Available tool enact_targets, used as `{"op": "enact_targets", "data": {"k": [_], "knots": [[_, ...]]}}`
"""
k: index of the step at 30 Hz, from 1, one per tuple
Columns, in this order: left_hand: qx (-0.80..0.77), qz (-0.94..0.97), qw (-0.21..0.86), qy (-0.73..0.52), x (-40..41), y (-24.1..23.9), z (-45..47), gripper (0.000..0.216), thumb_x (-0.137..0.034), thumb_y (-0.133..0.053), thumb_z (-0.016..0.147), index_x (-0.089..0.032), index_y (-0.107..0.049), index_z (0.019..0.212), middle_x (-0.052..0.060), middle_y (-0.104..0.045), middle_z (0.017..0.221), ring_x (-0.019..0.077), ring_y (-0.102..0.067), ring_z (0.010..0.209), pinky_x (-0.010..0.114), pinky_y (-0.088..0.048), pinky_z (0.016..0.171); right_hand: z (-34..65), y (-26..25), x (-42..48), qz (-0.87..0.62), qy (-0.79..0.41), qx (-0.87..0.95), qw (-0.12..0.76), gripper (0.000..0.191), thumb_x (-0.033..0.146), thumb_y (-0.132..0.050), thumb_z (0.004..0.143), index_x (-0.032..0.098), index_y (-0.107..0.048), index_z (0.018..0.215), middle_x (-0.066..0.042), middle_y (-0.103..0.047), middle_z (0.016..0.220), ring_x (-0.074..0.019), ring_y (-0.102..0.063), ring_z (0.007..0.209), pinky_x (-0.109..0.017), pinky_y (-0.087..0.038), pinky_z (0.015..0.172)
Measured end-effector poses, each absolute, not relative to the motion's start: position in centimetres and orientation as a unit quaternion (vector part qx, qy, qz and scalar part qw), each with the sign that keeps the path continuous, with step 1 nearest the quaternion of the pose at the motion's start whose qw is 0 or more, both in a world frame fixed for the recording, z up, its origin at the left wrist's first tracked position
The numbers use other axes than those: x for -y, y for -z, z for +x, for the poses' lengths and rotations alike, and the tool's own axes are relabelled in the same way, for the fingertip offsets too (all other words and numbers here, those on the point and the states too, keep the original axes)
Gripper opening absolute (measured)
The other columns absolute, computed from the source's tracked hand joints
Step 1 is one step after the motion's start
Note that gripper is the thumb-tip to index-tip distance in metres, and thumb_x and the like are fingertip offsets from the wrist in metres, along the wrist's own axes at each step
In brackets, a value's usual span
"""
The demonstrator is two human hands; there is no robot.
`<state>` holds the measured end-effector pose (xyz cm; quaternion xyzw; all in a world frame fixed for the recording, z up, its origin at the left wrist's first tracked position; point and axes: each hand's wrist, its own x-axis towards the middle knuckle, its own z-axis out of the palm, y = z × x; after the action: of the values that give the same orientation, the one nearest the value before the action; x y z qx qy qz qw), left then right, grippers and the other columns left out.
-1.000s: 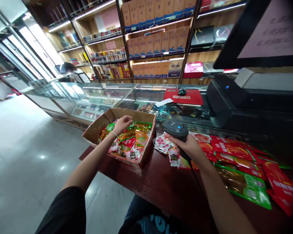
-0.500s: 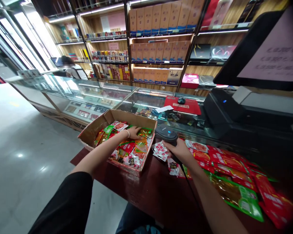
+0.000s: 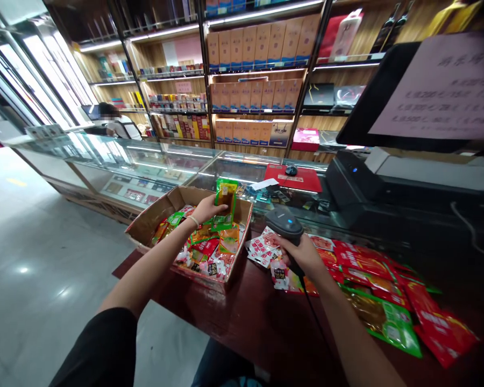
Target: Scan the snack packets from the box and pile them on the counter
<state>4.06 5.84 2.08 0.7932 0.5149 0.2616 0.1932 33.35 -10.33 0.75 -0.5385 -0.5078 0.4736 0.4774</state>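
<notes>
My left hand is closed on a small green and orange snack packet, held upright above an open cardboard box full of several coloured packets. My right hand grips a black barcode scanner by its handle, its head turned toward the box, its cable running down along my forearm. Just under the scanner lie small white and red packets on the dark wooden counter.
Red and green snack bags spread over the counter's right side. Behind stand a black receipt printer, a monitor, a red mat with a mouse, and glass display cases. Another person stands far left by stocked shelves.
My left hand, which was reaching down among the packets in the box, has come up holding a green packet. The scanner hand has stayed nearly in place.
</notes>
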Motion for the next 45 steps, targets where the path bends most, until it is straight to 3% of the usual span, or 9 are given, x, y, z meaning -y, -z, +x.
{"op": "enact_targets", "data": {"k": [5, 10, 15, 22, 28, 33, 36, 39, 45], "knots": [[-0.457, 0.750, 0.347, -0.330, -3.4, -3.5, 5.3, 0.044, -0.052, -0.068, 0.076, -0.013, -0.069, 0.096, 0.007, -0.073, 0.094, 0.0237, -0.067, 0.087, 0.032, -0.051, 0.079, 33.5, -1.9, 11.4, -0.536, -0.486, 0.478, 0.498, 0.044, 0.059, -0.077, 0.067, 0.021, -0.055, 0.073, 0.004, -0.053, 0.047, -0.0122, -0.049, 0.034, -0.025, -0.038, 0.033], [-0.445, 0.740, 0.390, -0.320, -1.9, -4.4, 7.0, 0.046, -0.054, -0.068, 0.074, -0.012, -0.073, 0.093, 0.004, -0.072, 0.083, 0.0213, -0.066, 0.077, 0.030, -0.050, 0.073, 34.2, -1.9, 12.9, -0.519, -0.480, 0.461, 0.536, 0.049, 0.060, -0.079, 0.065, 0.023, -0.051, 0.081, 0.006, -0.054, 0.049, -0.0117, -0.047, 0.034, -0.025, -0.038, 0.034], [-0.414, 0.819, 0.297, -0.263, -0.8, -6.6, 10.1, 0.041, -0.054, -0.063, 0.078, -0.016, -0.075, 0.092, 0.002, -0.072, 0.081, 0.0215, -0.065, 0.079, 0.028, -0.047, 0.073, 36.4, -1.4, 14.8, -0.530, -0.437, 0.464, 0.559, 0.044, 0.056, -0.076, 0.072, 0.025, -0.052, 0.090, 0.007, -0.053, 0.051, -0.0117, -0.048, 0.036, -0.024, -0.039, 0.036], [-0.362, 0.891, 0.202, -0.183, 0.2, -7.8, 17.4, 0.032, -0.048, -0.061, 0.079, -0.019, -0.071, 0.072, 0.000, -0.061, 0.058, 0.0164, -0.056, 0.058, 0.025, -0.035, 0.056, 39.8, -2.7, 17.9, -0.579, -0.390, 0.444, 0.561, 0.039, 0.053, -0.076, 0.072, 0.025, -0.055, 0.089, 0.006, -0.053, 0.050, -0.0135, -0.050, 0.036, -0.026, -0.042, 0.037], [-0.339, 0.920, 0.135, -0.140, 0.8, -6.9, 22.6, 0.030, -0.043, -0.064, 0.078, -0.019, -0.062, 0.061, 0.004, -0.060, 0.057, 0.0184, -0.055, 0.057, 0.027, -0.032, 0.056, 43.1, -2.3, 20.5, -0.628, -0.357, 0.445, 0.529, 0.033, 0.050, -0.073, 0.074, 0.024, -0.054, 0.068, 0.003, -0.053, 0.046, -0.0149, -0.051, 0.036, -0.028, -0.041, 0.037], [-0.292, 0.938, 0.143, -0.119, 1.3, -6.2, 25.4, 0.027, -0.042, -0.056, 0.084, -0.020, -0.069, 0.074, 0.005, -0.066, 0.068, 0.0202, -0.060, 0.064, 0.027, -0.035, 0.059, 46.1, -1.1, 22.8, -0.632, -0.358, 0.401, 0.558, 0.031, 0.051, -0.072, 0.076, 0.023, -0.057, 0.079, 0.006, -0.052, 0.047, -0.0133, -0.050, 0.037, -0.025, -0.040, 0.037], [-0.260, 0.950, 0.137, -0.105, 1.7, -5.3, 27.8, 0.023, -0.033, -0.053, 0.086, -0.023, -0.072, 0.096, 0.006, -0.071, 0.079, 0.0228, -0.064, 0.073, 0.028, -0.039, 0.063, 48.0, -0.4, 24.6, -0.637, -0.340, 0.353, 0.594, 0.035, 0.053, -0.072, 0.075, 0.022, -0.056, 0.079, 0.006, -0.051, 0.047, -0.0121, -0.048, 0.035, -0.024, -0.038, 0.035], [-0.245, 0.959, 0.106, -0.092, 2.5, -4.0, 31.3, 0.033, -0.026, -0.052, 0.087, -0.024, -0.066, 0.116, 0.008, -0.073, 0.090, 0.0251, -0.067, 0.081, 0.029, -0.043, 0.068, 50.1, 0.1, 26.6, -0.636, -0.317, 0.296, 0.638, 0.038, 0.053, -0.074, 0.074, 0.021, -0.053, 0.071, 0.006, -0.051, 0.046, -0.0109, -0.047, 0.035, -0.023, -0.038, 0.035], [-0.211, 0.976, 0.022, -0.056, 5.3, -1.1, 40.2, 0.027, -0.025, -0.044, 0.095, -0.018, -0.058, 0.117, 0.013, -0.071, 0.090, 0.0259, -0.067, 0.085, 0.032, -0.047, 0.076, 53.9, 1.5, 30.4, -0.633, -0.298, 0.231, 0.676, 0.042, 0.053, -0.077, 0.072, 0.019, -0.054, 0.063, 0.004, -0.054, 0.049, -0.0093, -0.048, 0.036, -0.022, -0.038, 0.036]]}}
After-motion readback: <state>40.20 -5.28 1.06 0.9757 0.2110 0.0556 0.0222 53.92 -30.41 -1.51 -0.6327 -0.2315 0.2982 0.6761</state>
